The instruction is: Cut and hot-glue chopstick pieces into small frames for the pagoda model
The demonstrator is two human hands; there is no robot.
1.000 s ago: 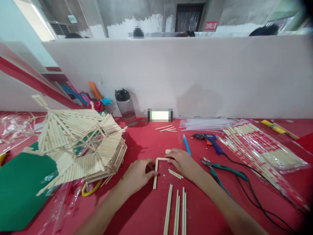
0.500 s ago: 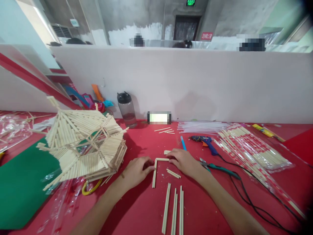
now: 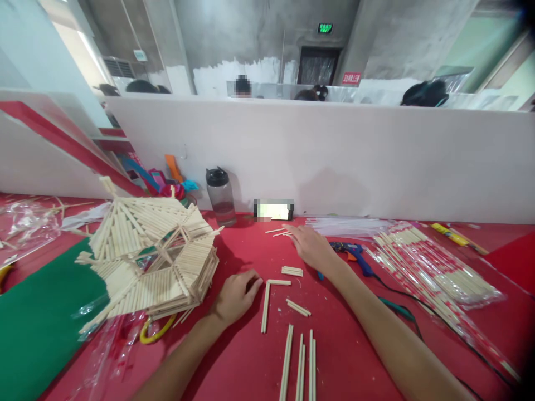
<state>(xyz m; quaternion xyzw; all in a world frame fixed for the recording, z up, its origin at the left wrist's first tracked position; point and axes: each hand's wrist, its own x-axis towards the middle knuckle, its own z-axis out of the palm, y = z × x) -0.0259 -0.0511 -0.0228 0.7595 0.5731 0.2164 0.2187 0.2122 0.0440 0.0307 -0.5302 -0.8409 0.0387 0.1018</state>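
Note:
My left hand (image 3: 238, 295) rests on the red table with thumb and forefinger slightly apart and nothing between them, just left of an L-shaped pair of sticks (image 3: 266, 306). My right hand (image 3: 311, 248) reaches toward the phone, fingers stretched out over a few thin sticks (image 3: 275, 231); the fingertips partly cover them. Between the hands lies a short bundle of sticks (image 3: 292, 271), with another small bundle (image 3: 298, 307) below it. Longer sticks (image 3: 286, 362) lie in groups nearer me.
A wooden stick model (image 3: 154, 256) stands at left on a green sheet (image 3: 37, 317). Behind are a bottle (image 3: 220, 197) and a lit phone (image 3: 273, 210). At right lie a glue gun (image 3: 355, 256), its cord, pliers (image 3: 401, 309) and bagged sticks (image 3: 438, 262).
My right hand has left the corner of the L-shaped sticks and moved up and away to the thin sticks near the phone. My left hand has drawn slightly off the L. The view has tilted up.

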